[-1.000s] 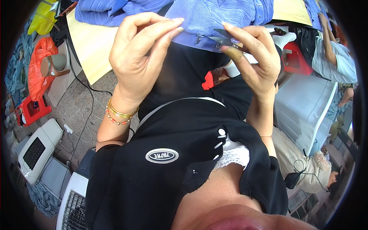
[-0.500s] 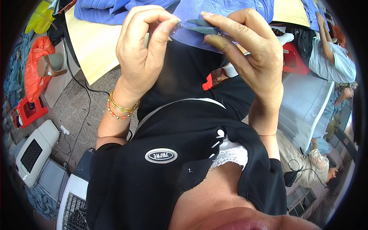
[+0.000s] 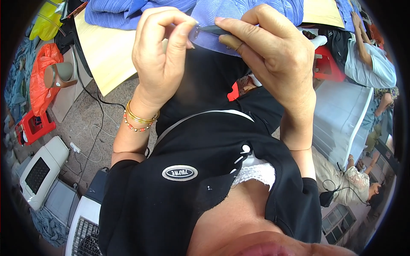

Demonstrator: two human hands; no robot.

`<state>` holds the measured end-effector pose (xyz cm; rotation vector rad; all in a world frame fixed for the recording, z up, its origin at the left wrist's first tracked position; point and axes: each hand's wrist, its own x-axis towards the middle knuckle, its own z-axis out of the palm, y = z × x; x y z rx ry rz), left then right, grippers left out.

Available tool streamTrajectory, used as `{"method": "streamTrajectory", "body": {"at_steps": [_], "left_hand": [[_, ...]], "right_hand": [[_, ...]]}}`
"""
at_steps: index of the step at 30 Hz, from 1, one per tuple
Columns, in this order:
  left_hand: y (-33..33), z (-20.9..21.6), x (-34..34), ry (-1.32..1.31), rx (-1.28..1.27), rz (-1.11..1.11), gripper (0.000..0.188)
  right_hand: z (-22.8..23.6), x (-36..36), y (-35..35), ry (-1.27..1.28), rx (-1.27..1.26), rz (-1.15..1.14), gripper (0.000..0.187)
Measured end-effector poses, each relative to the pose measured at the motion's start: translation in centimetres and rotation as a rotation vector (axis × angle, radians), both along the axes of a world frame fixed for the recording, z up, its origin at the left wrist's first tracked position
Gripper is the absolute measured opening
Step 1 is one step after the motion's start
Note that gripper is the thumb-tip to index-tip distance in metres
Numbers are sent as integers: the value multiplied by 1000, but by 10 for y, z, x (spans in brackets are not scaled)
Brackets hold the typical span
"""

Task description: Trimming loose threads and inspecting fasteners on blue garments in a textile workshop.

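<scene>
Blue ribbed fabric (image 3: 252,9), perhaps a garment, lies over the table's near edge, and a smoother part of it hangs toward my lap. My right hand (image 3: 275,49) is closed around small dark thread snips (image 3: 212,30), thumb on one side and fingers on the other. The blades are together, pointing left at my left hand's fingertips. My left hand (image 3: 158,55) is raised at the cloth's left side, thumb and forefinger pinched. A small speckled bit shows at that pinch; whether it is cloth edge or thread I cannot tell.
The pale wooden tabletop (image 3: 102,55) runs along the front. An orange plastic bag (image 3: 40,81) and a red stool (image 3: 38,128) stand left, with cables on the floor. A whitish bin (image 3: 341,119) stands right, near another person in a light shirt (image 3: 369,64).
The snips' blades have gone from spread apart to together, and my right fingers have drawn closer. My right hand has shifted slightly left, toward my pinched left fingertips.
</scene>
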<state>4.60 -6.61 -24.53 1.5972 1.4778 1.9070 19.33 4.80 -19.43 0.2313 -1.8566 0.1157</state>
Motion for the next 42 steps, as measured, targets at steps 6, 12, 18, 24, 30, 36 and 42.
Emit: {"method": "streamTrajectory", "body": {"at_steps": [6,12,18,24,30,36,42], "left_hand": [[-4,-4,-7,-316,-52,-42,17],[-2,5,-8,120,67,196,21],[1,22,22,550,26,111,44],[11,21,28,616,-16,222,31],[3,28,28,273,-108,88,14],[3,25,19,-10,-179,-46,11],[3,26,24,-90,-148,-59,7]], "right_hand": [[24,53,-19,-625,-611,-311,35],[8,80,-25,-412,-862,-437,34],[1,84,-32,-448,-1017,-361,35],[-7,85,-39,-415,-975,-274,38],[-10,80,-38,-394,-1000,-107,39],[-9,72,-33,-448,-852,-173,36],[-5,65,-33,-476,-695,-278,30]]}}
